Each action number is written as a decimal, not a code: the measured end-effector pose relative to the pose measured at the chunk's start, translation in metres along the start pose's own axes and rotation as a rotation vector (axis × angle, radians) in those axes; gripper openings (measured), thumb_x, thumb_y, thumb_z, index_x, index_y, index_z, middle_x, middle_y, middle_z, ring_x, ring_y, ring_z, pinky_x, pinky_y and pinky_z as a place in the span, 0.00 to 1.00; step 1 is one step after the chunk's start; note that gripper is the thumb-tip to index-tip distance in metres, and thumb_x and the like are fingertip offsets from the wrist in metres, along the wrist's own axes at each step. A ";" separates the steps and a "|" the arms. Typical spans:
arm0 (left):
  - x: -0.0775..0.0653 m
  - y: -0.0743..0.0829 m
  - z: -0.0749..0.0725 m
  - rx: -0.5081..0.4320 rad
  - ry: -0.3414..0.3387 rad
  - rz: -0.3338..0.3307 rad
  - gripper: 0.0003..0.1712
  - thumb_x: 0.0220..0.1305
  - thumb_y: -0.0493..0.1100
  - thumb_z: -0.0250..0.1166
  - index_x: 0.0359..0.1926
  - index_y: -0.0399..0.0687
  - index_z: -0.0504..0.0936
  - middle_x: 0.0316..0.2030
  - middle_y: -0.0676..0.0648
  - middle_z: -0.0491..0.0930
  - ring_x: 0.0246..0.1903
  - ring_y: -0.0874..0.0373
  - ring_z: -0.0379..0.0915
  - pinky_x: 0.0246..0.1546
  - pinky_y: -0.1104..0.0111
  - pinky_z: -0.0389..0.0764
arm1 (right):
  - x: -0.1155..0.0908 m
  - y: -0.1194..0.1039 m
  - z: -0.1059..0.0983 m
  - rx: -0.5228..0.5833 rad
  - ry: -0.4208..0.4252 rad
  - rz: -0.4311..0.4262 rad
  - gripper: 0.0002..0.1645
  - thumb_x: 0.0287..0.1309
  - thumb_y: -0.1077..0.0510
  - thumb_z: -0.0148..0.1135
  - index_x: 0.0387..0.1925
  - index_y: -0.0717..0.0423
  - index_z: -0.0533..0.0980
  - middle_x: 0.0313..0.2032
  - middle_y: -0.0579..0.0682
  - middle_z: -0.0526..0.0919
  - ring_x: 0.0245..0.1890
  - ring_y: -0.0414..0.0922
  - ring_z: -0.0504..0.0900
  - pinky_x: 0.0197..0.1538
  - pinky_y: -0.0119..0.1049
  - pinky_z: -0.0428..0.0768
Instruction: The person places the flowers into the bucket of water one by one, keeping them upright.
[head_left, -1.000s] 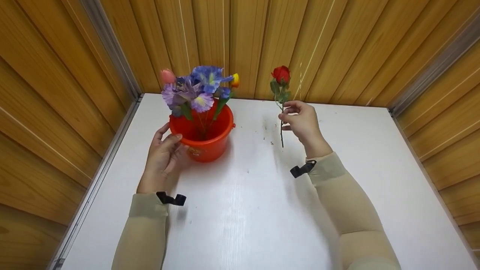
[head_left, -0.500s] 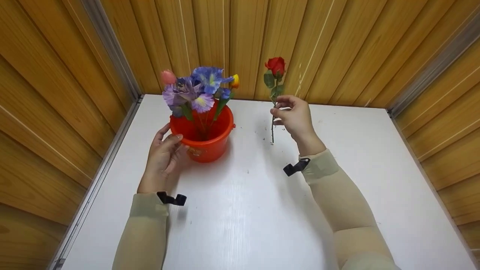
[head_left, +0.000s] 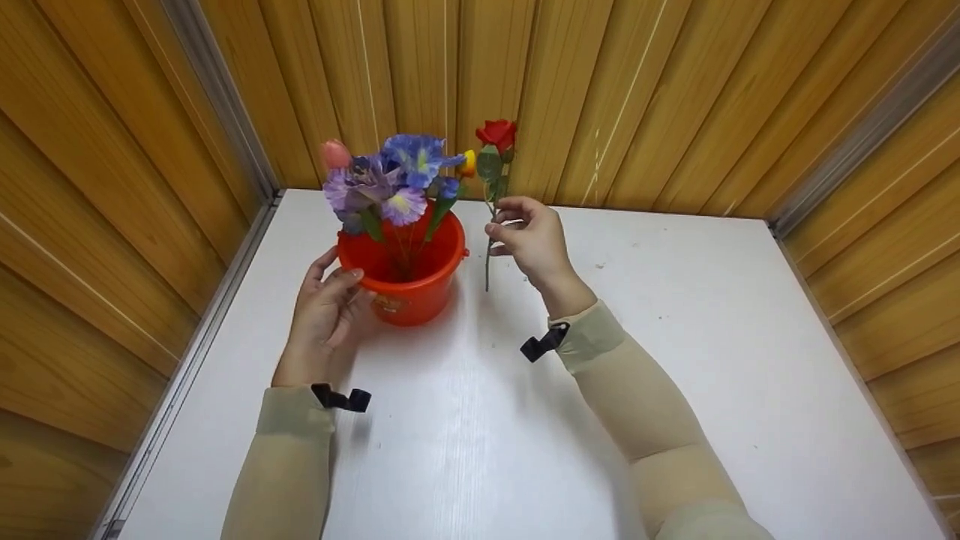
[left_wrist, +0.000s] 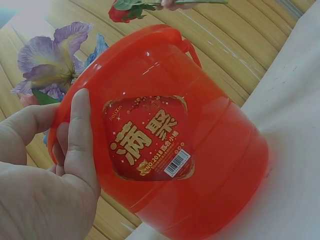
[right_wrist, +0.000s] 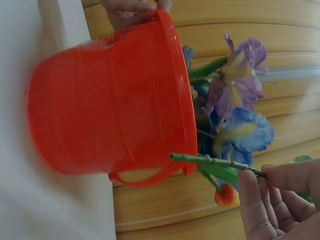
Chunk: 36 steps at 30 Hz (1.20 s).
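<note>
A red plastic bucket (head_left: 420, 300) stands on the white table, and a gold-lettered label (left_wrist: 150, 137) shows on its side in the left wrist view. My left hand (head_left: 319, 322) grips the bucket's rim at its left side, thumb over the edge. Purple and blue irises (head_left: 405, 172), a pink tulip (head_left: 335, 154) and a yellow-orange flower (head_left: 468, 163) rise out of the bucket. Just right of it, my right hand (head_left: 536, 244) pinches the green stem (right_wrist: 215, 161) of a red rose (head_left: 496, 136). The rose is upright, bloom above the hand, with its stem's lower end beside the bucket.
The white table (head_left: 465, 450) reaches back to a wood-plank wall (head_left: 637, 97), with more planks at left and right. Small dark specks lie on the tabletop right of the bucket. A metal rail (head_left: 202, 322) runs along the table's left edge.
My right hand has carried the rose leftward, from well right of the bucket to close beside it. My left hand and the bucket have stayed in place.
</note>
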<state>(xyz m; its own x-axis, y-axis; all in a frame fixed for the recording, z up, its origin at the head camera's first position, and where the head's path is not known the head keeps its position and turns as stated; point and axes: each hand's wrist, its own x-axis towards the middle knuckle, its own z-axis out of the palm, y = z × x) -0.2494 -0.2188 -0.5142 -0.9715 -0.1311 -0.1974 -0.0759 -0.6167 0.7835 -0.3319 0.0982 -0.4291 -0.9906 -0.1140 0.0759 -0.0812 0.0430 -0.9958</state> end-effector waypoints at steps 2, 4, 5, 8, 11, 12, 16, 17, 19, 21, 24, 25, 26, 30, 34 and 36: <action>0.000 0.000 0.000 0.004 0.009 -0.002 0.42 0.78 0.31 0.70 0.84 0.57 0.65 0.61 0.46 0.79 0.46 0.57 0.87 0.48 0.68 0.96 | 0.000 -0.001 0.009 0.028 -0.008 -0.004 0.24 0.67 0.74 0.74 0.62 0.67 0.81 0.43 0.51 0.85 0.38 0.44 0.90 0.37 0.38 0.97; 0.000 0.000 0.000 0.009 0.012 -0.003 0.42 0.78 0.31 0.71 0.84 0.57 0.65 0.61 0.46 0.80 0.45 0.57 0.87 0.48 0.68 0.96 | 0.001 -0.003 0.016 0.058 -0.010 -0.016 0.24 0.67 0.74 0.74 0.62 0.68 0.81 0.43 0.52 0.86 0.38 0.44 0.90 0.38 0.38 0.97; 0.001 0.000 0.000 0.013 0.009 -0.001 0.42 0.78 0.31 0.70 0.84 0.57 0.64 0.62 0.45 0.80 0.45 0.58 0.87 0.48 0.68 0.96 | 0.001 -0.004 0.020 0.073 -0.010 -0.030 0.24 0.67 0.74 0.74 0.62 0.68 0.81 0.43 0.52 0.86 0.38 0.45 0.90 0.39 0.40 0.97; 0.001 0.001 0.000 0.022 -0.006 0.007 0.42 0.79 0.30 0.69 0.84 0.56 0.63 0.63 0.44 0.79 0.42 0.59 0.88 0.45 0.69 0.96 | 0.002 -0.007 0.032 0.108 0.001 -0.090 0.24 0.67 0.74 0.74 0.62 0.68 0.81 0.44 0.53 0.86 0.39 0.45 0.90 0.43 0.48 0.98; 0.001 0.001 -0.001 0.020 -0.017 0.010 0.41 0.79 0.30 0.68 0.84 0.56 0.63 0.67 0.41 0.77 0.40 0.59 0.89 0.42 0.69 0.96 | 0.002 -0.008 0.042 0.145 0.016 -0.136 0.24 0.68 0.73 0.75 0.63 0.70 0.80 0.45 0.53 0.86 0.40 0.44 0.90 0.44 0.48 0.98; 0.001 0.001 0.000 0.018 -0.013 0.007 0.41 0.80 0.30 0.68 0.84 0.56 0.63 0.68 0.42 0.77 0.41 0.59 0.89 0.42 0.69 0.96 | 0.002 -0.008 0.045 0.154 0.020 -0.143 0.24 0.68 0.73 0.75 0.63 0.70 0.80 0.45 0.52 0.86 0.40 0.43 0.90 0.43 0.46 0.98; 0.001 0.000 0.001 0.012 -0.008 -0.008 0.41 0.80 0.30 0.67 0.84 0.57 0.63 0.72 0.40 0.75 0.42 0.58 0.88 0.43 0.69 0.96 | 0.003 -0.008 0.052 0.188 0.029 -0.147 0.25 0.67 0.74 0.75 0.63 0.71 0.80 0.44 0.51 0.85 0.39 0.42 0.89 0.39 0.37 0.96; 0.002 0.000 0.001 0.012 -0.006 -0.011 0.41 0.80 0.31 0.67 0.84 0.57 0.63 0.71 0.40 0.75 0.42 0.58 0.88 0.43 0.69 0.96 | 0.003 -0.009 0.053 0.194 0.030 -0.151 0.24 0.67 0.74 0.75 0.63 0.72 0.80 0.44 0.51 0.85 0.39 0.42 0.89 0.39 0.36 0.96; 0.002 0.001 0.001 0.014 -0.005 -0.012 0.41 0.80 0.30 0.67 0.84 0.57 0.63 0.72 0.40 0.74 0.42 0.58 0.88 0.42 0.69 0.96 | 0.005 -0.010 0.056 0.205 0.034 -0.162 0.24 0.67 0.74 0.75 0.62 0.71 0.80 0.45 0.51 0.85 0.39 0.42 0.89 0.38 0.36 0.96; 0.001 0.001 0.000 0.015 -0.006 -0.010 0.41 0.80 0.31 0.68 0.84 0.57 0.63 0.71 0.41 0.75 0.41 0.59 0.87 0.42 0.69 0.96 | 0.006 -0.010 0.060 0.217 0.034 -0.176 0.24 0.67 0.74 0.75 0.62 0.72 0.80 0.45 0.52 0.85 0.39 0.42 0.89 0.39 0.37 0.96; 0.001 0.001 0.000 0.024 -0.012 -0.010 0.42 0.79 0.31 0.69 0.85 0.57 0.63 0.70 0.43 0.76 0.43 0.59 0.87 0.45 0.69 0.96 | 0.006 -0.008 0.064 0.220 0.029 -0.184 0.26 0.68 0.74 0.74 0.64 0.75 0.77 0.45 0.53 0.85 0.40 0.41 0.88 0.39 0.36 0.96; 0.000 0.001 0.000 0.026 -0.014 -0.010 0.42 0.79 0.32 0.69 0.85 0.57 0.63 0.69 0.43 0.77 0.44 0.59 0.87 0.46 0.69 0.96 | 0.006 -0.007 0.065 0.221 0.024 -0.182 0.27 0.68 0.74 0.74 0.65 0.76 0.77 0.45 0.52 0.85 0.40 0.41 0.88 0.39 0.36 0.96; 0.000 0.001 -0.001 0.025 -0.015 -0.011 0.42 0.79 0.32 0.69 0.85 0.57 0.63 0.68 0.44 0.77 0.44 0.59 0.87 0.46 0.69 0.96 | 0.005 -0.006 0.066 0.220 0.017 -0.176 0.27 0.69 0.74 0.74 0.66 0.76 0.76 0.45 0.52 0.85 0.41 0.41 0.88 0.39 0.35 0.96; -0.001 0.001 -0.003 0.012 0.000 -0.005 0.41 0.80 0.31 0.68 0.84 0.57 0.63 0.63 0.45 0.79 0.44 0.58 0.87 0.46 0.69 0.96 | 0.004 0.001 0.071 0.196 -0.017 -0.153 0.28 0.70 0.73 0.73 0.67 0.75 0.75 0.46 0.51 0.84 0.42 0.42 0.87 0.41 0.36 0.97; 0.000 0.001 -0.003 0.010 0.005 -0.007 0.41 0.80 0.31 0.68 0.84 0.57 0.63 0.63 0.46 0.80 0.45 0.58 0.87 0.46 0.69 0.96 | 0.003 0.008 0.074 0.170 -0.017 -0.149 0.23 0.69 0.74 0.73 0.62 0.70 0.77 0.47 0.53 0.84 0.43 0.43 0.87 0.43 0.37 0.97; 0.001 0.001 -0.001 0.013 -0.004 -0.006 0.42 0.79 0.31 0.69 0.84 0.57 0.63 0.64 0.45 0.79 0.44 0.58 0.88 0.46 0.68 0.96 | 0.004 0.011 0.074 0.170 -0.007 -0.150 0.22 0.68 0.74 0.73 0.60 0.68 0.78 0.48 0.59 0.84 0.43 0.43 0.87 0.42 0.38 0.97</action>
<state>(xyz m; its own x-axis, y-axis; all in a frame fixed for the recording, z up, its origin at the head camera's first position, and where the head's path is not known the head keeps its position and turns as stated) -0.2499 -0.2208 -0.5143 -0.9720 -0.1242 -0.1995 -0.0845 -0.6074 0.7899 -0.3280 0.0243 -0.4432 -0.9681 -0.1133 0.2236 -0.2068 -0.1428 -0.9679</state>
